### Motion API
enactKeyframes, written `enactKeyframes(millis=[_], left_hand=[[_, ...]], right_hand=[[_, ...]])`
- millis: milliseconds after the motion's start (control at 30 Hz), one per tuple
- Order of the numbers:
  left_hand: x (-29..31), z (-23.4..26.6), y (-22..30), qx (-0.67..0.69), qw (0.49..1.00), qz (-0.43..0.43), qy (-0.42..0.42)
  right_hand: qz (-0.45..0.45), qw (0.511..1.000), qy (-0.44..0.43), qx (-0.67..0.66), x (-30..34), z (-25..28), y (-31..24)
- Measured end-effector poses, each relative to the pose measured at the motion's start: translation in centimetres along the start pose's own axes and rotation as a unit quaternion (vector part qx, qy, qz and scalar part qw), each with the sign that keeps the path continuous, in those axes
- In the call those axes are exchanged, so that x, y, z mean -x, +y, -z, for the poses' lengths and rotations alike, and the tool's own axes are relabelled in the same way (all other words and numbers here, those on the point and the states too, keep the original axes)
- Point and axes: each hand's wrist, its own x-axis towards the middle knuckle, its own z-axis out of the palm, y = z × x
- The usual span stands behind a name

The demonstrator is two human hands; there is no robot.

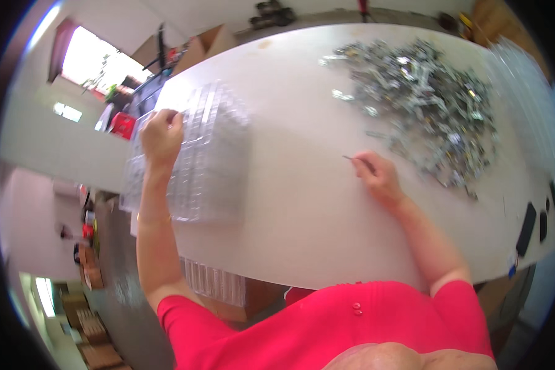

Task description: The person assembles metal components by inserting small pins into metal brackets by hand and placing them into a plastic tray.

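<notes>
My left hand point(161, 137) is over the far left part of a stack of clear plastic trays point(219, 172). Its fingers are closed in a pinch, and whatever they may hold is hidden. The trays have rows of ridged compartments. Over the middle of the table, my right hand point(379, 177) grips a thin, dark, pointed tool point(347, 157) whose tip sticks out to the left. Beyond that hand, to the right, spreads a large loose pile of small silvery metal parts point(425, 98).
The pale table point(290, 234) has a rounded far edge. Clear plastic sheeting or trays point(524, 92) lie at the far right. Several dark objects, including a flat black one point(526, 229), rest near the right edge. A cardboard box point(262, 299) with clear trays stands below the front edge.
</notes>
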Motion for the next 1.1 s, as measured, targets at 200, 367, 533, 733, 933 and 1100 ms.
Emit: enactKeyframes(millis=[200,367,533,733,933,1100], left_hand=[[4.8,-1.3,13.6,0.166,0.978,-0.122,-0.044],[7.9,-7.0,20.1,0.221,0.95,-0.191,-0.113],[8.0,-11.2,24.7,0.275,0.922,-0.217,-0.164],[8.0,-13.8,28.6,0.255,0.882,-0.338,-0.207],[8.3,-16.1,29.5,0.177,0.868,-0.381,-0.266],[8.5,-15.9,29.2,0.194,0.866,-0.391,-0.243]], right_hand=[[0.197,0.975,-0.089,0.045,0.8,-1.3,-0.3],[0.232,0.959,-0.153,0.055,2.2,-1.6,-0.9],[0.175,0.968,-0.169,0.059,2.6,-1.2,-1.0],[0.141,0.956,-0.242,0.086,2.3,-0.7,-1.6],[0.214,0.957,-0.185,0.061,2.2,-1.7,-0.6],[0.198,0.954,-0.212,0.076,2.2,-1.7,-0.5]])
